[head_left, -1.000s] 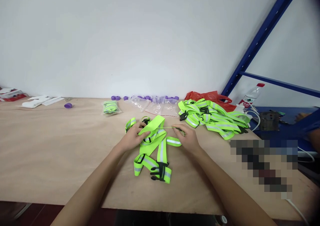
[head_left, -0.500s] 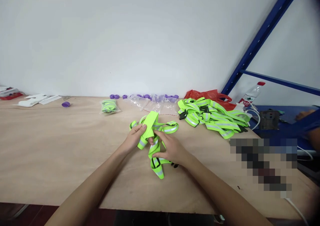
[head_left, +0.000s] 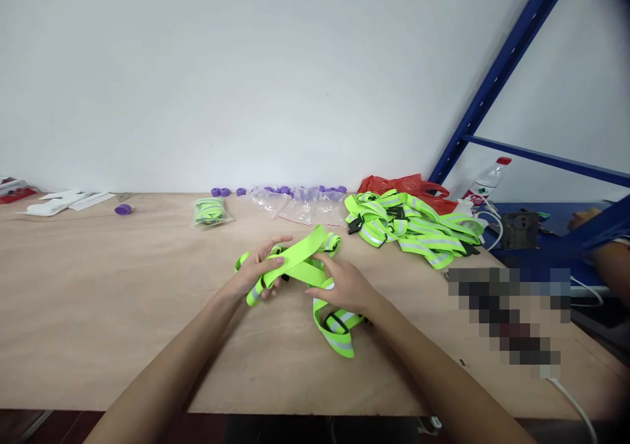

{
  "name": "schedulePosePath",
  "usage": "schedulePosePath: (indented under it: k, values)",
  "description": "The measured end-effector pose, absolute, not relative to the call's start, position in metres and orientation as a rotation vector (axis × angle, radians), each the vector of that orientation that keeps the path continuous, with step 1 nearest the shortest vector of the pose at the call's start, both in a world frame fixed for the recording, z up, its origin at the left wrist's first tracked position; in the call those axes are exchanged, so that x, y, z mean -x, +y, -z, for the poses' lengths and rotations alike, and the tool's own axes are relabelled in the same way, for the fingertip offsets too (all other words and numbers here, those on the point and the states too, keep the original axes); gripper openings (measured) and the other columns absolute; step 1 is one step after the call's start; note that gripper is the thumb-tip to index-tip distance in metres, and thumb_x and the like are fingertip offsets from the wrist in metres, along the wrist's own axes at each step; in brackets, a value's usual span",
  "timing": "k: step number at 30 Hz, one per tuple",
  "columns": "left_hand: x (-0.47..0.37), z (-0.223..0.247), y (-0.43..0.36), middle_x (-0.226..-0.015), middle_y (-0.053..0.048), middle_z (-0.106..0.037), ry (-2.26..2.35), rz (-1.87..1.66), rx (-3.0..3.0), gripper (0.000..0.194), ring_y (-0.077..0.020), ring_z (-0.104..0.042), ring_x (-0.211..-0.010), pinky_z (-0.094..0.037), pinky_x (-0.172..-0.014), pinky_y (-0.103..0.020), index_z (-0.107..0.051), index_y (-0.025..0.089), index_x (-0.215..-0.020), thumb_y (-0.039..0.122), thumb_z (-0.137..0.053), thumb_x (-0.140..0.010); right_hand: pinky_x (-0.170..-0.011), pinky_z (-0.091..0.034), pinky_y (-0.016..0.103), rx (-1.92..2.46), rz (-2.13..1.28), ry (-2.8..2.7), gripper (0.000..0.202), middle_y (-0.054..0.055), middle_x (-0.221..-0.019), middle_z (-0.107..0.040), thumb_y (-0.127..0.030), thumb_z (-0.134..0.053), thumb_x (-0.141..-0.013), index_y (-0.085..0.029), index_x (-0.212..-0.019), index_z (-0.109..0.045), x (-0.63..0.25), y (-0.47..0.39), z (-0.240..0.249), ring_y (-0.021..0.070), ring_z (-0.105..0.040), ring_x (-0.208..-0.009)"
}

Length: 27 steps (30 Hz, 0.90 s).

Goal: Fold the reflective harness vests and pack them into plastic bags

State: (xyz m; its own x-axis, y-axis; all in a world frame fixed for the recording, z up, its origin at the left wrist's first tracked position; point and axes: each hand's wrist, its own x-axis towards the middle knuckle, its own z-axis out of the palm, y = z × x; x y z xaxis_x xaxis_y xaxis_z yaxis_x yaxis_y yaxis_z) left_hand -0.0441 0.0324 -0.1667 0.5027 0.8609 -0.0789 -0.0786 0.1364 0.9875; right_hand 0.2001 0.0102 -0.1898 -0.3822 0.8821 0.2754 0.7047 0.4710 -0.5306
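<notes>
A neon-green strap with silver stripes (head_left: 300, 252) is bunched over the middle of the wooden table. My left hand (head_left: 259, 268) grips its left part, thumb on top and fingers beneath. My right hand (head_left: 344, 289) pinches the strap on the right, some fingertips hidden behind it. A loop with a black slider (head_left: 337, 323) hangs below my right hand onto the table. Behind and to the right lies a pile of similar green straps (head_left: 413, 227) with black buckles.
Along the wall are clear plastic bags (head_left: 308, 206), purple rolls (head_left: 220, 192) and a bagged green strap (head_left: 210, 212). A red bag (head_left: 408, 185) and bottle (head_left: 487, 185) stand back right, near a blue frame (head_left: 492, 90). Another person's arm (head_left: 613, 263) shows far right.
My hands have moved apart, spreading the held strap. My left hand shifted left, my right slightly right, and the lower loop swung right. The whole view shifted slightly.
</notes>
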Motion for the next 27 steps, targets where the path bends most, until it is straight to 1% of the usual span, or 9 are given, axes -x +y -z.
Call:
schedulePosePath:
  k: [3,5,7,11,16,19,22,24,27]
  values:
    - [0.036,0.17,0.031,-0.06,0.001,-0.068,0.7,-0.978,-1.177,0.078,-0.0186,-0.068,-0.055,-0.052,-0.053,-0.025,-0.038,0.019,-0.146,0.043,-0.073,-0.08,-0.082,-0.05,0.037,1.282,-0.419,-2.262,0.017,0.007,-0.095,-0.068,-0.033,-0.072,-0.083,-0.021,-0.094,-0.068,-0.193,0.01,0.196,0.0256,-0.064,-0.093]
    - [0.033,0.172,0.032,-0.079,-0.006,-0.075,0.683,-1.032,-1.166,0.074,-0.0235,-0.073,-0.077,-0.054,-0.065,-0.028,-0.041,0.019,-0.14,0.041,-0.073,-0.077,-0.088,-0.05,0.038,1.209,-0.431,-2.302,0.006,0.01,-0.107,-0.066,-0.022,-0.069,-0.08,-0.021,-0.085,-0.067,-0.19,0.01,0.199,0.0261,-0.062,-0.102]
    - [0.031,0.173,0.034,-0.105,-0.012,-0.075,0.682,-1.037,-1.239,0.065,-0.0268,-0.072,-0.094,-0.055,-0.072,-0.032,-0.045,0.02,-0.133,0.037,-0.071,-0.076,-0.093,-0.048,0.039,1.151,-0.468,-2.305,0.017,0.01,-0.115,-0.064,-0.012,-0.065,-0.075,-0.021,-0.089,-0.067,-0.191,0.011,0.201,0.027,-0.06,-0.109]
    - [0.032,0.174,0.032,-0.135,-0.01,-0.062,0.824,-1.002,-1.68,0.047,-0.0261,-0.065,-0.106,-0.053,-0.084,-0.035,-0.051,0.022,-0.127,0.024,-0.058,-0.08,-0.081,-0.05,0.035,1.11,-0.64,-2.196,0.026,0.005,-0.093,-0.069,-0.006,-0.049,-0.075,-0.02,-0.089,-0.064,-0.197,0.015,0.199,0.023,-0.062,-0.088]
    - [0.028,0.174,0.023,-0.126,-0.011,-0.063,0.951,-0.66,-2.415,0.06,-0.0284,-0.058,-0.111,-0.045,-0.101,-0.042,-0.045,0.025,-0.147,0.021,-0.054,-0.088,-0.075,-0.05,0.031,1.042,-0.937,-1.819,0.022,0.001,-0.084,-0.066,-0.014,-0.047,-0.068,-0.02,-0.084,-0.06,-0.203,0.022,0.197,0.0205,-0.061,-0.081]
    - [0.022,0.179,0.024,-0.12,-0.011,-0.064,0.969,-0.573,-2.616,0.064,-0.0297,-0.057,-0.115,-0.028,-0.116,-0.053,-0.042,0.027,-0.15,0.026,-0.061,-0.088,-0.068,-0.048,0.028,0.988,-1.217,-1.601,0.017,0.001,-0.081,-0.062,-0.021,-0.051,-0.065,-0.021,-0.081,-0.057,-0.201,0.021,0.196,0.0189,-0.057,-0.075]
    - [0.017,0.183,0.027,-0.12,-0.011,-0.065,1.104,-0.581,-2.686,0.064,-0.0304,-0.056,-0.119,-0.01,-0.121,-0.062,-0.045,0.026,-0.147,0.027,-0.066,-0.086,-0.058,-0.044,0.027,0.971,-1.487,-1.393,0.019,0.0,-0.076,-0.058,-0.028,-0.056,-0.07,-0.022,-0.088,-0.057,-0.197,0.016,0.192,0.0165,-0.052,-0.065]
    - [0.014,0.183,0.027,-0.119,-0.011,-0.065,1.2,-0.594,-2.709,0.054,-0.0306,-0.056,-0.119,-0.007,-0.121,-0.064,-0.054,0.025,-0.137,0.027,-0.067,-0.084,-0.054,-0.042,0.026,0.947,-1.615,-1.321,0.023,-0.001,-0.072,-0.055,-0.035,-0.059,-0.077,-0.022,-0.095,-0.058,-0.196,0.012,0.188,0.015,-0.049,-0.058]
    - [0.01,0.181,0.024,-0.108,-0.009,-0.067,1.275,-0.614,-2.761,0.025,-0.029,-0.058,-0.113,-0.01,-0.12,-0.064,-0.068,0.024,-0.112,0.025,-0.063,-0.087,-0.055,-0.044,0.026,0.922,-1.706,-1.338,0.031,-0.001,-0.073,-0.056,-0.045,-0.066,-0.08,-0.021,-0.099,-0.06,-0.198,0.01,0.186,0.0145,-0.052,-0.06]
